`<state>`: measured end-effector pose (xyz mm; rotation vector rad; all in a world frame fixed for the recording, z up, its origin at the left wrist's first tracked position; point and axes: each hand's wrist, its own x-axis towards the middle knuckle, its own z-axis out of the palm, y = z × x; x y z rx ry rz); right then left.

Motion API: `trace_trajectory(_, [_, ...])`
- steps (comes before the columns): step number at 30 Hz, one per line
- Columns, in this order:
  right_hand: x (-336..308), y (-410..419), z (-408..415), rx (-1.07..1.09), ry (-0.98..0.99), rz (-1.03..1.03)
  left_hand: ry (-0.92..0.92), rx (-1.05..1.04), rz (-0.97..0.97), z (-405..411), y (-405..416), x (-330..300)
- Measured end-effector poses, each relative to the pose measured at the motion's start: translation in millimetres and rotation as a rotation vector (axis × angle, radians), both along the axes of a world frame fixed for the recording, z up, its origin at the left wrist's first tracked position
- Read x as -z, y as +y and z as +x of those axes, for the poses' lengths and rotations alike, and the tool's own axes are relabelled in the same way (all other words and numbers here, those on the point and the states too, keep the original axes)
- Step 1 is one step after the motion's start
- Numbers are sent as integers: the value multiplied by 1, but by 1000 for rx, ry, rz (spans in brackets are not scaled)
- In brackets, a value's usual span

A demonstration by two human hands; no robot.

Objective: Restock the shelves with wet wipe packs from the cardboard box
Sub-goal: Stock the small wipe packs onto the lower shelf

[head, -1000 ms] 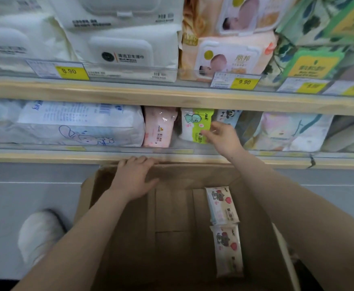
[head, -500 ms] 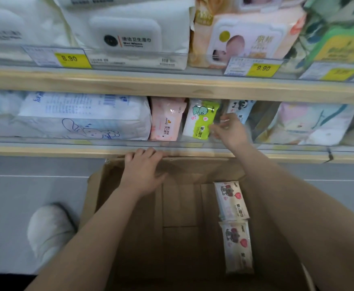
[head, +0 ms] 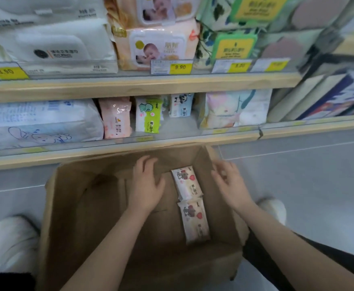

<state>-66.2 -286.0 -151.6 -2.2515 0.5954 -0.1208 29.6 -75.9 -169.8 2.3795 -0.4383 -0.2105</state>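
Both hands are empty with loose fingers. The right hand (head: pixel 227 181) hovers just beside a pack (head: pixel 186 182) in the box (head: pixel 83 206); the left hand (head: pixel 145 185) is on its other side. The pack looks light, soft and slippery, so pinch its sides.

Yellow price tags (head: pixel 180 67) read 9.90 and 8.90.

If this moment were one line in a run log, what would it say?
left hand: open, inside cardboard box | right hand: open, empty | wipe packs in box: two
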Motion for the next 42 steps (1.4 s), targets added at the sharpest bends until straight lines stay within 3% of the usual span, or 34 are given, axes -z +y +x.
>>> trace_trajectory(8, [21,10,-14,-7,-3,80,539,-31,2,-56,-37,45])
trace_trajectory(16, [19,13,-15,17,-27,82,806,-111,47,-77,-56,89])
trace_trajectory(20, [22,11,-14,21,-30,78,803,-115,89,-72,-54,95])
trace_trajectory(26, [19,12,-15,-9,23,39,701,-163,-17,-55,-17,73])
trace_trajectory(30, [10,20,-12,-111,126,-254,642,-270,-98,-28,23,54])
trace_trajectory(33, [7,42,0,-243,25,-457,602,-326,-160,-7,47,43])
trace_trajectory(35, [12,60,10,-249,81,-367,593,-340,-187,3,61,40])
trace_trajectory(38, [33,71,26,-96,277,-129,575,-353,-221,12,74,43])
trace_trajectory(42, [66,69,40,25,411,-60,599,-351,-273,12,79,56])
